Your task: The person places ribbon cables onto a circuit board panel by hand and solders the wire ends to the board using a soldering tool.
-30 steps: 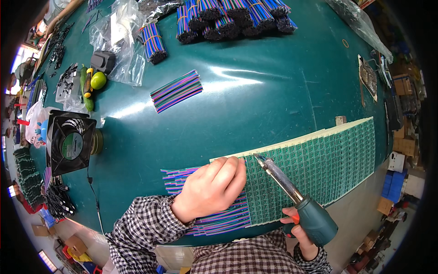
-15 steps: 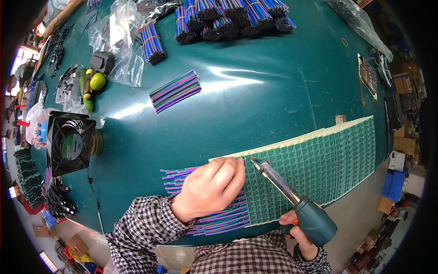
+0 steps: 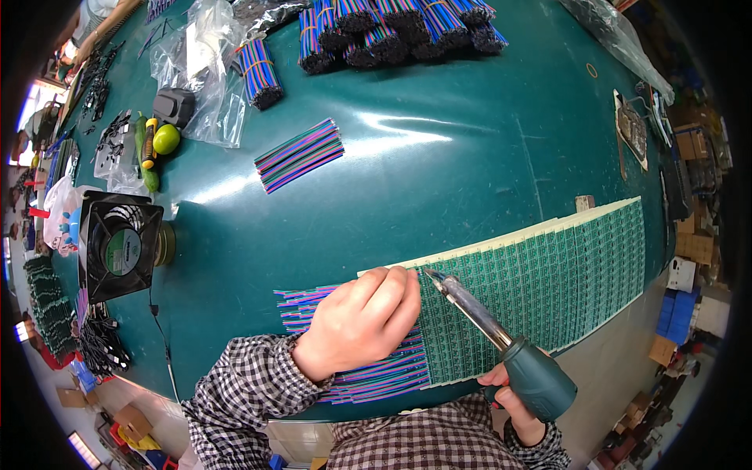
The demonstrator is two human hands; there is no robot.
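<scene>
My right hand [image 3: 509, 395] is closed around the dark green handle of a soldering iron [image 3: 540, 380]. The iron's metal tip points up and left onto the far left corner of a green sheet of small circuit boards [image 3: 533, 290]. Right beside that tip are the pinched fingertips of my left hand [image 3: 364, 317]; whatever they hold is hidden by the fingers. Multicoloured ribbon wires [image 3: 384, 376] run leftward from the sheet's left edge, under and around my left hand. The sheet lies on others, fanned out with pale edges showing along the far side.
A black fan [image 3: 121, 247] stands at the left. Loose wires [image 3: 299, 155] lie beyond my left hand, with tied wire bundles [image 3: 399, 31] piled at the back. A plastic bag [image 3: 204, 70], a screwdriver [image 3: 149, 143] and a green round fruit [image 3: 166, 139] are at the far left.
The soldering iron has shifted slightly left, bringing its tip closer to my left fingertips. My left hand has stayed nearly still.
</scene>
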